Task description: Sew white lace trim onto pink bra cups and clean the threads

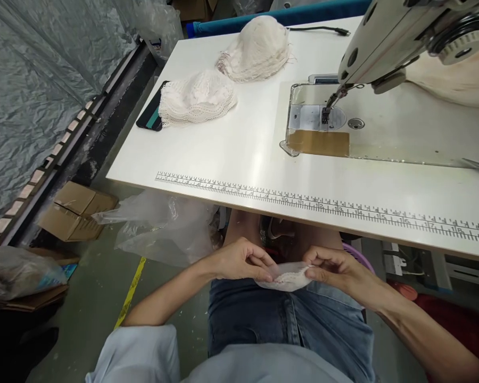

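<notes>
Pinching a small white lace piece (287, 277) between both hands, low over the lap and below the table edge. Left hand (241, 260) grips its left end w/ thumb and fingertips closed on the fabric; right hand (333, 268) does the same on the right end, so the hands sit close together w/ the piece stretched between them.

Judging from the grip, the step looks like lining up or smoothing layers of the piece. To do it well: keep both pinches right at the edges, match the scalloped trim evenly, hold light tension so the fabric lies flat w/o puckering, and don't let the thin layer slip out under the thumbs.

Up and ahead of the hands lies the white table (239, 154) w/ a printed ruler strip (323, 205) along its near edge. Farther off, ahead-left, sit two stacks of similar lace pieces (197, 98) (257, 48). Ahead-right stands the sewing machine (403, 37), needle area (326, 114) bare.

Hard to tell: how many layers the held piece has, since fingers cover both ends. Machine body is cut off at top right. Under the table is dark and cluttered; items there can't be made out.
</notes>
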`<state>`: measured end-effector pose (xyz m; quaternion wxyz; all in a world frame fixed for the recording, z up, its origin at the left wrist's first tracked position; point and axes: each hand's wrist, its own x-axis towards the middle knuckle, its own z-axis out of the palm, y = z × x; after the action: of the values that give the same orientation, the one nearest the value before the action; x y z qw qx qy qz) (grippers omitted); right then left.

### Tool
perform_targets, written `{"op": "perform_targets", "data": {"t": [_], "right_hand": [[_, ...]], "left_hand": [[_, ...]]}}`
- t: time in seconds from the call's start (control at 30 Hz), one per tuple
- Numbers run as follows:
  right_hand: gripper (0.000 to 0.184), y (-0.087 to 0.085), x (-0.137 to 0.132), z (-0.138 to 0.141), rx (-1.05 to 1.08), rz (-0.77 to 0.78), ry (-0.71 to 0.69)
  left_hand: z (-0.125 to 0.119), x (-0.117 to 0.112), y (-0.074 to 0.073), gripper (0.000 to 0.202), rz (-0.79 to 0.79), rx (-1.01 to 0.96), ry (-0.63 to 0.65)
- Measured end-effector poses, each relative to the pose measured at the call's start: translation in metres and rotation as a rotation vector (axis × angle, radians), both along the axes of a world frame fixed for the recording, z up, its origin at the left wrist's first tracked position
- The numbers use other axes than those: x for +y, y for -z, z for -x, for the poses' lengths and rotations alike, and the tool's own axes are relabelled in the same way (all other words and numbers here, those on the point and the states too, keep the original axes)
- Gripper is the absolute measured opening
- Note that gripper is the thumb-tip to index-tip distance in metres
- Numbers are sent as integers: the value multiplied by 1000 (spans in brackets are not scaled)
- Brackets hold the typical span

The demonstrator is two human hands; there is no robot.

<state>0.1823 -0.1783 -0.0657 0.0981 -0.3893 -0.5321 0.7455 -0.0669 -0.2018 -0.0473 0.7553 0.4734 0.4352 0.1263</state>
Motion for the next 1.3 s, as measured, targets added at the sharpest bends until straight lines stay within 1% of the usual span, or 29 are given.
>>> {"op": "perform_targets", "data": {"t": [0.1, 0.17, 0.27, 0.4, 0.47, 0.53, 0.6, 0.67, 0.73, 0.87, 1.0, 1.1, 1.17, 1.23, 1.3], "right_hand": [[30, 1, 0, 1, 4, -12, 12], [28, 3, -1, 2, 13, -9, 26], [28, 4, -1, 3, 0, 2, 33], [28, 3, 2, 3, -36, 35, 36], [30, 2, 3, 3, -57, 28, 41], [31, 2, 4, 3, -82, 25, 57], [32, 0, 4, 3, -114, 33, 98], [32, -3, 3, 4, -144, 43, 138], [33, -8, 2, 6, -172, 42, 178], [34, -14, 0, 12, -207, 43, 251], [32, -13, 3, 16, -191, 66, 266], [30, -15, 4, 16, -215, 36, 178], [27, -23, 5, 16, -242, -36, 65], [25, -38, 8, 18, -267, -153, -77], [25, -60, 17, 25, -258, -258, -185]], "left_hand": [[2, -2, 7, 33, -18, -33, 15], [3, -4, 11, 31, -41, -27, 15], [4, -4, 11, 25, -43, -21, 0], [9, -2, 10, 25, 24, -103, -29], [12, -1, 16, 29, 60, -144, -11], [16, -1, 25, 34, 63, -158, 16], [19, -2, 34, 36, 63, -160, 27], [22, -4, 38, 36, 62, -175, 17], [25, -5, 36, 36, 58, -204, 2], [30, -2, 25, 29, 16, -230, -11], [33, -1, 24, 23, 19, -248, -19], [37, -4, 24, 22, -11, -254, -26], [44, -3, 16, 21, -41, -270, -34], [54, 1, 2, 23, -43, -312, -53], [67, 10, -17, 25, -45, -357, -103]]}}
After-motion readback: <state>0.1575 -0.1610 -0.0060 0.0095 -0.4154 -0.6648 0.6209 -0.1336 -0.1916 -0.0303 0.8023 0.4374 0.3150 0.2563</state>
